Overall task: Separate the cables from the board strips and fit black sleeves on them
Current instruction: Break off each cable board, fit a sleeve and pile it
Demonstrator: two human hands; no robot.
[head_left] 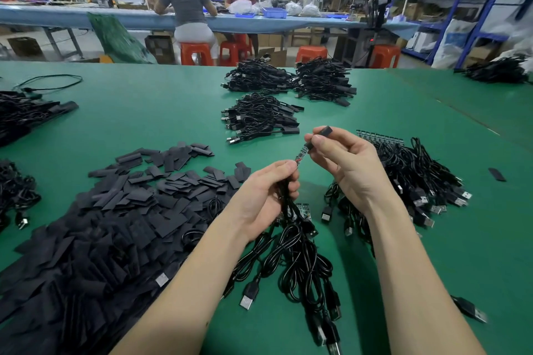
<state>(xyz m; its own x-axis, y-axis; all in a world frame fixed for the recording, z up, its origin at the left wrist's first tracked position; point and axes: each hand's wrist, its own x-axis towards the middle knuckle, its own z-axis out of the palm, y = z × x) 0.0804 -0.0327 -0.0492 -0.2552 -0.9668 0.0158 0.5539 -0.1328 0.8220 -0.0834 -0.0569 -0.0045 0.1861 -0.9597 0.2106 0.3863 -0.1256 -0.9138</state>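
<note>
The left hand (266, 192) is curled tight around a bunch of thin black cables (291, 251). The cables are smooth and shiny, and they hang down in loops onto the green counter (150, 112). Each one ends in a flat plug with a silver metal tip. At the top of the left fist, the finger and thumb pinch one cable just below its little circuit board (301, 153). The board is a thin, narrow strip with tiny parts on it and a bit of red showing.

The right hand (343, 160) is just above it. Its thumb and fingers pinch a small black sleeve (322, 134). The sleeve is a short, flat, dull tube, and its lower end sits right at the top of the little board. Both are held up in the air over the counter, between the two hands.

To the left lies a big heap of loose sleeves (115, 210). They are flat black pieces, matte and soft looking, spread all over each other. To the right is a pile of cables (415, 181) with a row of board strips (377, 138) at its far edge. Farther back are three neat bundles (265, 118) of cables with sleeves on them. One lone sleeve (497, 174) lies flat at the far right.

The counter top is a smooth green mat.
</note>
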